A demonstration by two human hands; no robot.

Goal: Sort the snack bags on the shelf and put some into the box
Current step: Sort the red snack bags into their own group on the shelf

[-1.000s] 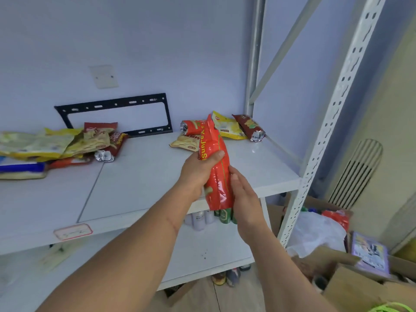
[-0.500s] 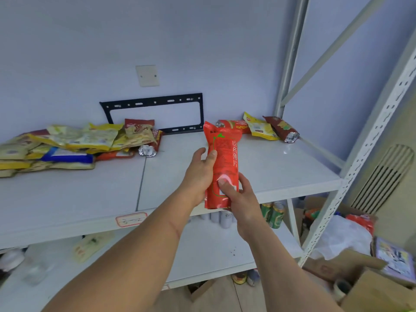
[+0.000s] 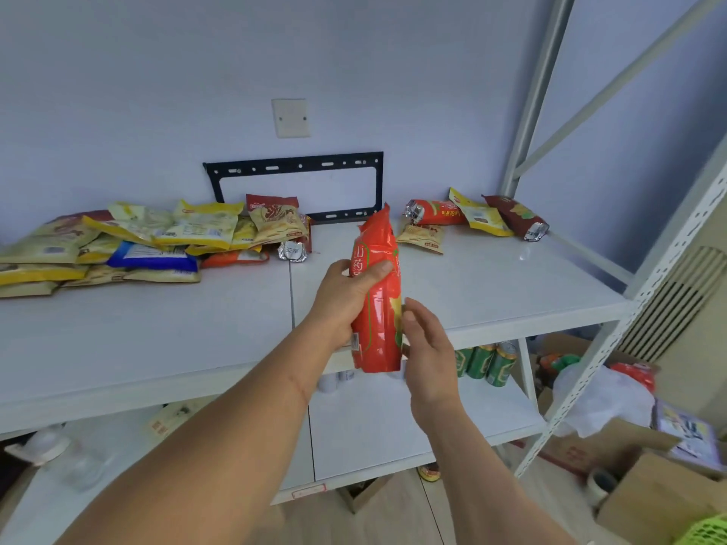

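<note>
**Red snack bag held upright over the shelf edge, left-hand grip**

Left hand (image 3: 346,297): fingers curled round the red snack bag (image 3: 377,300), thumb across its front at upper mid-height, the other fingers hidden behind it. Firm wrap; the film dents under the thumb.

Right hand (image 3: 427,348): fingers straight and slightly spread, relaxed, palm facing the bag's right edge. Fingertips lie just beside the lower half of the bag; contact cannot be told. It holds nothing.

Bag: glossy red-orange plastic film, crinkled, with bright highlights, green line art and white characters. Long, narrow pillow shape. Long axis near vertical, top seal tilted slightly right and pointing up toward the wall, bottom seal pointing down past the shelf's front edge. It is in the air, above the front of the white shelf board (image 3: 491,285).

Shelf: smooth matt white board in a pale perforated metal frame (image 3: 668,253). On the left, a loose pile of snack bags (image 3: 149,241), mostly yellow and cream, one blue, flat and overlapping. At the back right, a small group of bags (image 3: 472,218): red, yellow, dark brown, lying flat.

Lower shelf: green cans (image 3: 488,361), upright. Floor, right: cardboard box (image 3: 649,501), flaps open.
</note>
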